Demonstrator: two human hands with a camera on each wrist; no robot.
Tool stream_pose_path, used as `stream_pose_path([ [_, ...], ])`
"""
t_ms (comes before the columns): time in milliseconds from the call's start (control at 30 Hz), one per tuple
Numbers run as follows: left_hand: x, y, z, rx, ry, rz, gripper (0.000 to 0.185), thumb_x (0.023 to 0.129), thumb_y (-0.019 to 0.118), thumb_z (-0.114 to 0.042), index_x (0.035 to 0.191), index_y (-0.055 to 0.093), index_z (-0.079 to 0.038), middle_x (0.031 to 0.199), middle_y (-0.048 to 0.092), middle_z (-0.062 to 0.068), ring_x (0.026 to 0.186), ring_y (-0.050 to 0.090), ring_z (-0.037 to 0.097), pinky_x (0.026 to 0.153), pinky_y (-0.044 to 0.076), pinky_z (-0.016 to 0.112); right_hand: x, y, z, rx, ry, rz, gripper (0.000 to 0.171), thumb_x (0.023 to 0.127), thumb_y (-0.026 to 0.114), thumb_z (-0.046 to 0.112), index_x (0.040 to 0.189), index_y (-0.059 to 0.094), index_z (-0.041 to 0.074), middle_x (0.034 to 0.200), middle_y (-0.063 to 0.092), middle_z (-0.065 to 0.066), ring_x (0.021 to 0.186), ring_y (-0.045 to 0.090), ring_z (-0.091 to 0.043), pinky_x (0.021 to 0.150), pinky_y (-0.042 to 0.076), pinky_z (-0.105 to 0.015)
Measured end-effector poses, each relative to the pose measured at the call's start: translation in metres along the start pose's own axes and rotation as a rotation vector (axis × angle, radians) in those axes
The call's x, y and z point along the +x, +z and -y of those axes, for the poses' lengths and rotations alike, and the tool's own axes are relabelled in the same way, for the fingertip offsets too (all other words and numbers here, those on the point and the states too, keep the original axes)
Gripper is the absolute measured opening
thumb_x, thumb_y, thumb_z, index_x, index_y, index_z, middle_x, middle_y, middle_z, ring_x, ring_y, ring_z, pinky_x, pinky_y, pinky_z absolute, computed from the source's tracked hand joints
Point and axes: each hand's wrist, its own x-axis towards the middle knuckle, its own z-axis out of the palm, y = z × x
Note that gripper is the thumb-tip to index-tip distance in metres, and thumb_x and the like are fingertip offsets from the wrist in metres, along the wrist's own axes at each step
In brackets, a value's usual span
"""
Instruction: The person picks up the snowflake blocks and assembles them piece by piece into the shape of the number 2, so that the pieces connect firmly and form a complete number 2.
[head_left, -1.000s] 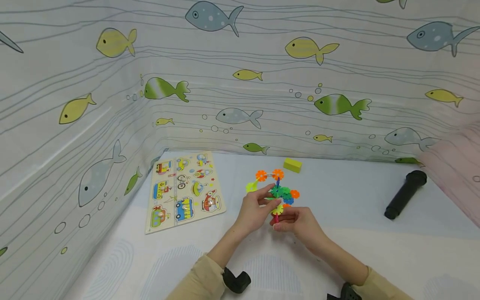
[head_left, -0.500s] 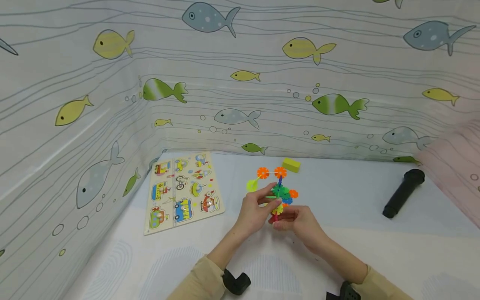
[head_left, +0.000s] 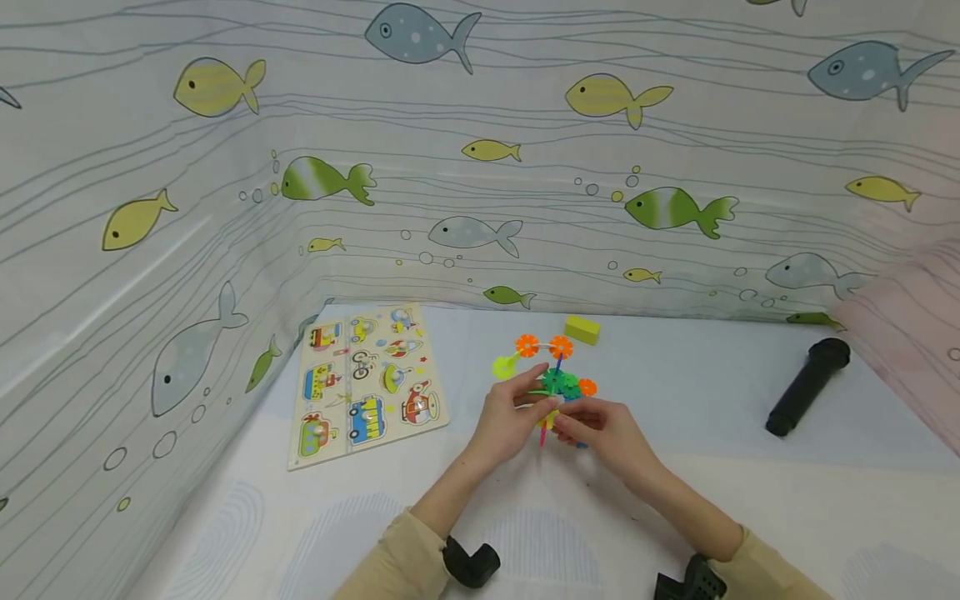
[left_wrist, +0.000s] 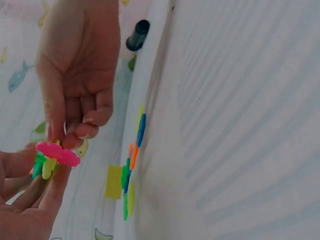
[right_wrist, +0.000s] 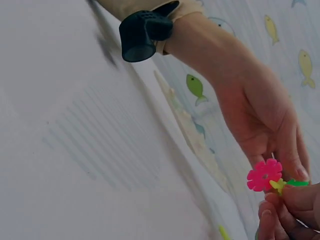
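Both hands meet over the middle of the surface (head_left: pixel 675 500). The left hand (head_left: pixel 504 421) and the right hand (head_left: pixel 609 433) each pinch the snowflake-disc cluster (head_left: pixel 557 385).

Obstacles: vehicle puzzle board (head_left: pixel 367 382) at left, yellow block (head_left: pixel 583 330) behind, black cylinder (head_left: pixel 807 387) well apart at right. Fish-print curtain (head_left: pixel 480 183) encloses three sides. Open table surface (head_left: pixel 720 492) in front.

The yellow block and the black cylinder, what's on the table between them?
Nothing: in the head view the table is bare between the yellow block and the black cylinder.
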Motion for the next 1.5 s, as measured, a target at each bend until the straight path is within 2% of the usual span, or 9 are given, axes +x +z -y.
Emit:
stream_pose_path([
  [233, 0.001, 0.001, -0.004, 0.018, -0.020, 0.064, 0.056, 0.096, 0.068, -0.020, 0.148, 0.049, -0.010, 0.126, 0.067, 0.017, 0.116, 0.067, 0.030, 0.092, 0.057, 0.035, -0.001, -0.004, 0.000, 0.037, -0.019, -0.046, 0.028, 0.094, 0.070, 0.022, 0.112, 0.070, 0.000, 0.099, 0.073, -0.016, 0.090, 0.071, -0.032, 0.079, 0.060, -0.032],
  [467, -0.002, -0.003, -0.005, 0.033, -0.036, 0.142, 0.056, 0.094, 0.070, -0.019, 0.146, 0.050, -0.009, 0.131, 0.066, 0.014, 0.114, 0.066, 0.030, 0.087, 0.058, 0.034, 0.001, -0.012, 0.002, 0.068, 0.030, -0.153, 0.028, 0.096, 0.068, 0.019, 0.115, 0.068, -0.002, 0.101, 0.072, -0.012, 0.088, 0.070, -0.017, 0.083, 0.057, -0.023],
  [600, -0.003, -0.003, -0.005, 0.039, -0.027, 0.186, 0.054, 0.093, 0.071, -0.015, 0.144, 0.054, -0.010, 0.128, 0.067, 0.011, 0.112, 0.067, 0.026, 0.088, 0.057, 0.031, 0.003, -0.016, 0.002, 0.095, 0.041, -0.156, 0.028, 0.097, 0.065, 0.015, 0.118, 0.066, -0.004, 0.101, 0.071, -0.012, 0.086, 0.069, -0.016, 0.083, 0.058, -0.023],
  [867, -0.003, -0.005, -0.004, 0.052, 0.012, 0.221, 0.052, 0.094, 0.070, -0.012, 0.143, 0.054, -0.009, 0.129, 0.066, 0.012, 0.113, 0.066, 0.027, 0.087, 0.057, 0.027, 0.004, -0.018, 0.003, 0.117, 0.040, -0.122, 0.029, 0.098, 0.065, 0.013, 0.119, 0.064, -0.006, 0.100, 0.071, -0.012, 0.086, 0.069, -0.016, 0.083, 0.057, -0.023],
  [1000, -0.003, -0.005, -0.004, 0.063, 0.004, 0.224, 0.050, 0.095, 0.068, -0.012, 0.144, 0.054, -0.010, 0.128, 0.066, 0.010, 0.113, 0.066, 0.025, 0.087, 0.057, 0.026, 0.005, -0.019, 0.001, 0.133, 0.035, -0.102, 0.030, 0.097, 0.066, 0.015, 0.119, 0.064, -0.007, 0.098, 0.071, -0.011, 0.085, 0.070, -0.016, 0.083, 0.058, -0.024],
  [1167, -0.002, -0.006, -0.004, 0.083, -0.013, 0.200, 0.048, 0.096, 0.066, -0.010, 0.143, 0.055, -0.010, 0.124, 0.068, 0.010, 0.114, 0.065, 0.024, 0.089, 0.057, 0.028, 0.008, -0.025, 0.000, 0.108, 0.018, -0.070, 0.036, 0.098, 0.065, 0.025, 0.119, 0.065, -0.005, 0.099, 0.072, -0.012, 0.088, 0.070, -0.018, 0.084, 0.058, -0.027],
  [1300, -0.001, -0.008, -0.003, 0.101, -0.008, 0.168, 0.047, 0.097, 0.066, -0.012, 0.143, 0.056, -0.011, 0.123, 0.068, 0.010, 0.114, 0.065, 0.026, 0.090, 0.057, 0.030, 0.011, -0.033, -0.001, 0.055, 0.023, -0.088, 0.040, 0.100, 0.062, 0.029, 0.123, 0.064, -0.004, 0.106, 0.071, -0.016, 0.094, 0.069, -0.023, 0.088, 0.058, -0.029],
  [1433, 0.000, -0.010, -0.002, 0.103, -0.003, 0.135, 0.045, 0.097, 0.064, -0.010, 0.142, 0.056, -0.010, 0.122, 0.067, 0.012, 0.114, 0.064, 0.029, 0.093, 0.056, 0.035, 0.014, -0.041, -0.002, -0.021, 0.041, -0.106, 0.039, 0.100, 0.063, 0.025, 0.127, 0.063, -0.003, 0.116, 0.070, -0.017, 0.101, 0.069, -0.025, 0.092, 0.057, -0.035],
  [1500, 0.000, -0.010, -0.001, 0.102, -0.014, 0.121, 0.045, 0.098, 0.063, -0.009, 0.142, 0.056, -0.010, 0.122, 0.067, 0.012, 0.114, 0.064, 0.029, 0.093, 0.056, 0.036, 0.016, -0.045, -0.004, -0.064, 0.052, -0.106, 0.038, 0.098, 0.065, 0.023, 0.128, 0.063, -0.002, 0.119, 0.069, -0.016, 0.103, 0.068, -0.024, 0.092, 0.056, -0.032],
])
